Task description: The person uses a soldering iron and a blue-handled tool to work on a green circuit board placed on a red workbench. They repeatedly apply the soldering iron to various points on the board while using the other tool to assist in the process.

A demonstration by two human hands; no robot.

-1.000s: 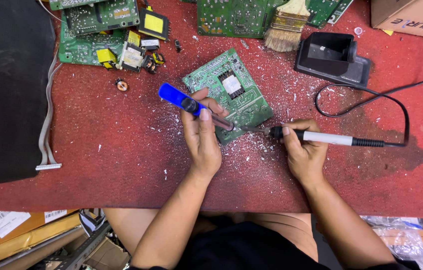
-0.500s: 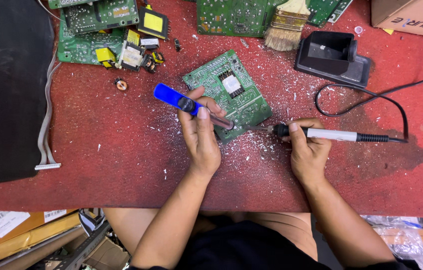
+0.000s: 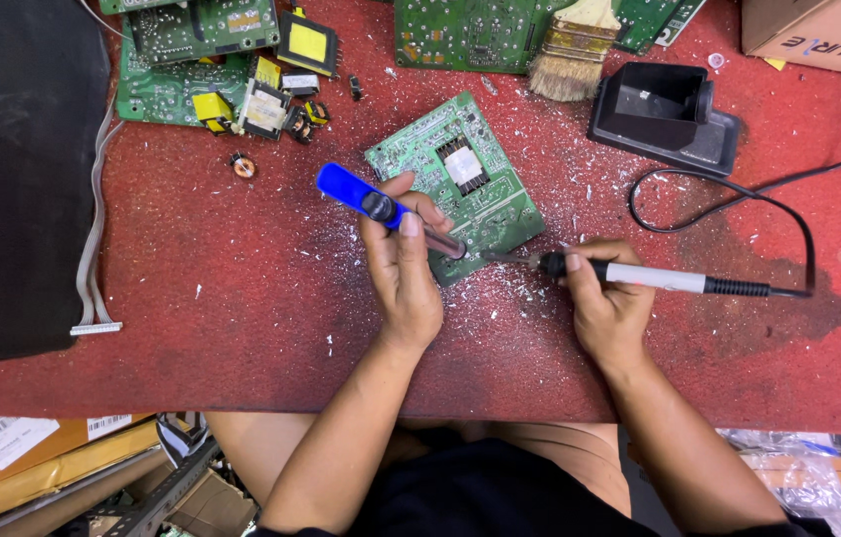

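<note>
A green circuit board (image 3: 460, 184) lies tilted on the red table (image 3: 242, 298). My left hand (image 3: 401, 268) grips a blue-handled desoldering pump (image 3: 366, 202), its metal tip resting at the board's near edge. My right hand (image 3: 604, 303) holds a soldering iron (image 3: 639, 276) with a white and black handle. Its tip points left and touches the board's near corner, close to the pump's tip. White flecks and debris are scattered around the board.
A black soldering iron stand (image 3: 664, 114) sits at the back right, the iron's black cable (image 3: 739, 194) looping beside it. More green boards (image 3: 192, 40), loose yellow components (image 3: 306, 42) and a brush (image 3: 570, 50) lie at the back. A black panel (image 3: 13, 179) fills the left.
My right hand has brought the soldering iron's tip left onto the board's near corner. My left hand and the pump have barely shifted.
</note>
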